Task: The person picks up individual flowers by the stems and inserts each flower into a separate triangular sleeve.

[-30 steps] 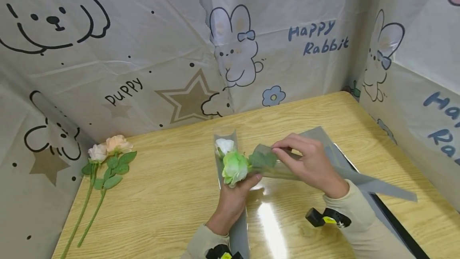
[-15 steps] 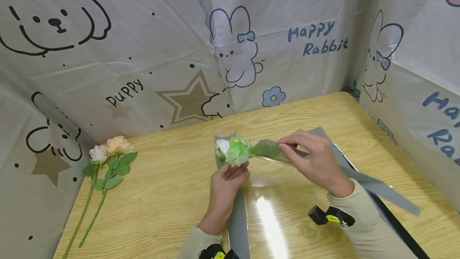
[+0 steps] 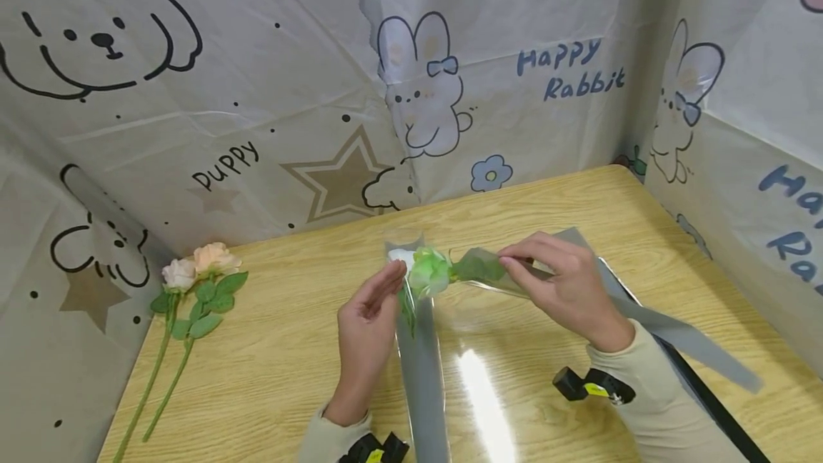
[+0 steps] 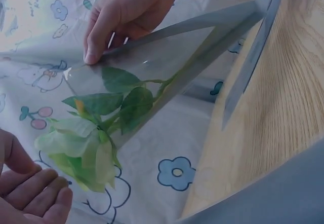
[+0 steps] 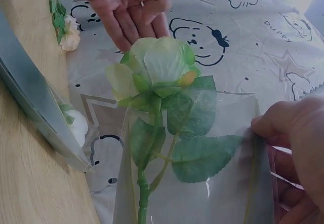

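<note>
A green-white artificial rose [image 3: 429, 272] lies in a clear, grey-edged flower sleeve [image 5: 228, 198], its bloom outside the mouth and its leaves and stem inside. My right hand [image 3: 566, 284] pinches the sleeve's rim between thumb and fingers, holding it above the table. Just left of the bloom, my left hand [image 3: 369, 349] has loosely bent fingers with nothing between them; in the left wrist view its fingertips [image 4: 59, 186] are apart from the petals. Beneath, a second sleeve [image 3: 423, 384] holds a white rose [image 5: 77, 126], partly hidden by my left hand in the head view.
Two loose roses, one pale pink [image 3: 178, 274] and one peach [image 3: 216, 257], lie at the table's left. More grey sleeve material [image 3: 688, 331] and a black strip [image 3: 714, 406] lie at the right. A printed sheet [image 3: 308, 91] hangs behind the table [image 3: 289, 349].
My left hand has let go of the rose's bloom and moved left of it. The bloom has shifted slightly up and away. My right hand has moved slightly right, still pinching the sleeve.
</note>
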`<state>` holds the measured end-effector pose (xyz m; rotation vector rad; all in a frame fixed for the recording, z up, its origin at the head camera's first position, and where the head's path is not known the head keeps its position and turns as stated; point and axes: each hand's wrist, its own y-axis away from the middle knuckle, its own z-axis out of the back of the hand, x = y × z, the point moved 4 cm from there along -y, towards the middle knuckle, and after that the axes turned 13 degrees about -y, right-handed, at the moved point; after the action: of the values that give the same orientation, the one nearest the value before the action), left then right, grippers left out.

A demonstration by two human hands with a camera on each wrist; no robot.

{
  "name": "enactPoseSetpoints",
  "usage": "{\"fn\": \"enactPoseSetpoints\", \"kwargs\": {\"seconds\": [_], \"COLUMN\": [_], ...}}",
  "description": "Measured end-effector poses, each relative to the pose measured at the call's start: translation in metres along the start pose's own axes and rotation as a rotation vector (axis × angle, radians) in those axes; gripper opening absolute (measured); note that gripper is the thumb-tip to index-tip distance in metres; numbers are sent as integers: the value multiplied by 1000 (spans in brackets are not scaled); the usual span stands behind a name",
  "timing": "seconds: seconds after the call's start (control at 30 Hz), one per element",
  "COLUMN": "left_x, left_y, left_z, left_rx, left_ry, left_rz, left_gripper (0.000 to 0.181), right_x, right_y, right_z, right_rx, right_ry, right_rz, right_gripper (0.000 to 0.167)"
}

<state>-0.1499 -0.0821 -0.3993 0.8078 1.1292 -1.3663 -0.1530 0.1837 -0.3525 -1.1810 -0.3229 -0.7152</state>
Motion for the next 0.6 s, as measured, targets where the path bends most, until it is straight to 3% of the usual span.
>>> {"fn": "enactPoseSetpoints", "kwargs": {"seconds": [0.23, 0.6], "left_x": [-6, -12], "left_y": [6, 10], "left_z": [-5, -9], "left_rx": [62, 108], "left_ry": [-87, -37], "left_rz": [-54, -109], "left_gripper": [45, 46], "right_x": [-3, -3], "right_y": [2, 4], "right_z": [-5, -13], "right_rx": [24, 58], "right_ry": [-26, -49], "right_rz": [-23, -17], "right_gripper": [12, 11]}}
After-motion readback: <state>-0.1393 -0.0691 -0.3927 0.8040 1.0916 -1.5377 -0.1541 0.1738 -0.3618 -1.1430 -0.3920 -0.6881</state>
